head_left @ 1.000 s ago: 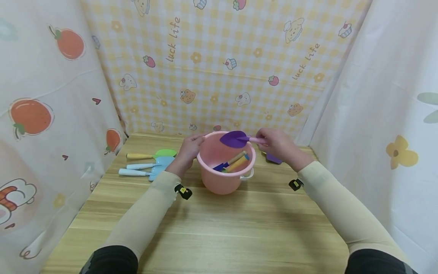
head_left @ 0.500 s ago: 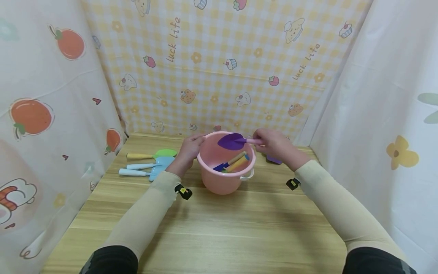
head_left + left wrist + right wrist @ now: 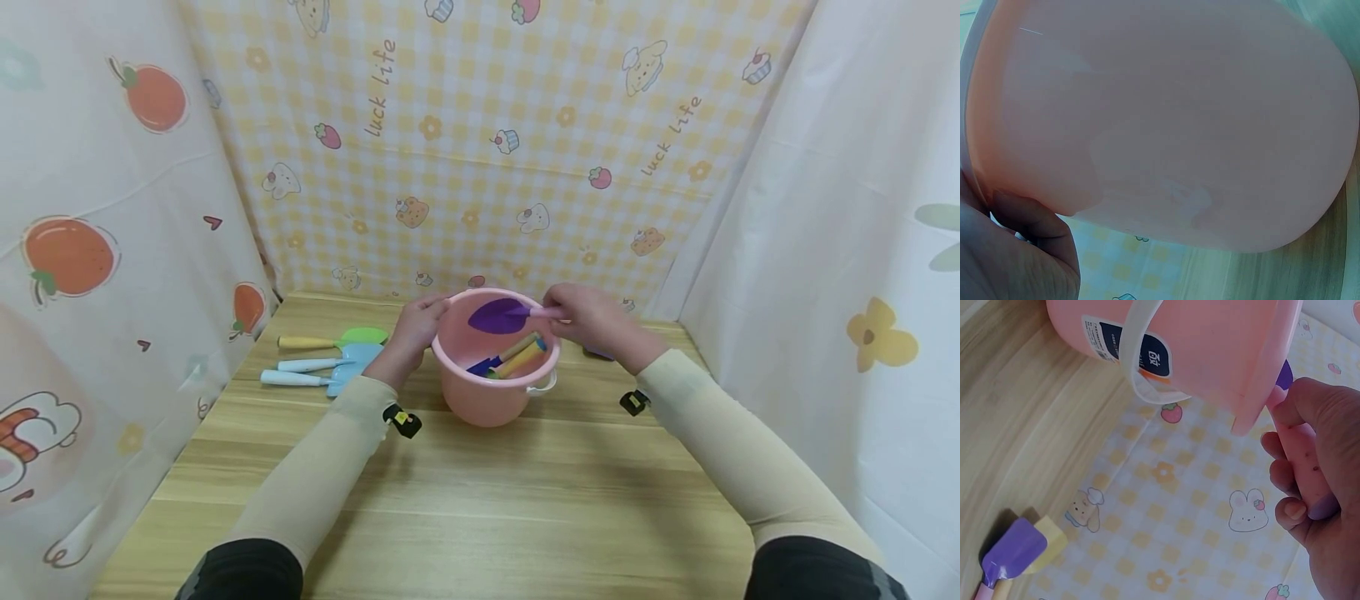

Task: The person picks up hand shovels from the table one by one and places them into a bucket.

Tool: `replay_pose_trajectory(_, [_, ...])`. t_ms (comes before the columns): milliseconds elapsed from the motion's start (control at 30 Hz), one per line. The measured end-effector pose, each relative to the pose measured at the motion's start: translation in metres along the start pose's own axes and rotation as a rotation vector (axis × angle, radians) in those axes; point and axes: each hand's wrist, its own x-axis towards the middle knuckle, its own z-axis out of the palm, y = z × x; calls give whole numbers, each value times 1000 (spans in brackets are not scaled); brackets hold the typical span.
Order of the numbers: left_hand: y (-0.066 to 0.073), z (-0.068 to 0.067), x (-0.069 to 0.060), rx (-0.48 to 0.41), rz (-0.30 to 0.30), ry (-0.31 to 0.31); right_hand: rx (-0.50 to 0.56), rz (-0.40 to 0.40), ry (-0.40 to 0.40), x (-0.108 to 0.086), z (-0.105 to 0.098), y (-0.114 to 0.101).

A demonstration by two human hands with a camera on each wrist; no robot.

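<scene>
A pink bucket (image 3: 486, 403) stands upright on the table, and my left hand (image 3: 408, 336) grips its rim at the left; the left wrist view shows that hand (image 3: 1029, 250) against the bucket's wall (image 3: 1166, 119). My right hand (image 3: 600, 325) holds a purple-bladed shovel (image 3: 498, 317) by its pink handle (image 3: 1302, 456), fingers curled round it. The blade lies level over the bucket's opening, at the back. Inside the bucket are a blue-bladed tool (image 3: 483, 365) and a yellow-orange handle (image 3: 521, 358).
Left of the bucket lie a green shovel (image 3: 363, 335) with a yellow handle and two light blue shovels (image 3: 362, 353). To the right, partly behind my right hand, are a purple shovel (image 3: 1015, 549) and a yellow one (image 3: 1049, 542). Patterned cloths hang around the table.
My right hand has moved left and slightly down with the purple shovel, bringing its blade further over the bucket. My left hand has stayed on the rim.
</scene>
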Motion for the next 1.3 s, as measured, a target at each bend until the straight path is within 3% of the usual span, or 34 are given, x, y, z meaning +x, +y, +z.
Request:
replay_pose_trajectory(433, [0,0,1,-31,15,3,-33,0,-33,5,6,-7])
replay_pose_trajectory(633, [-1,1,2,-35,12,3,0,-7,-44,8,9,-11])
replay_pose_trajectory(967, [-3,0,3,-43,22,1,-65,-89,-6,13,18,-14])
replay_pose_trajectory(1300, [-4,1,4,-44,12,0,-72,-121,-23,17,20,-19])
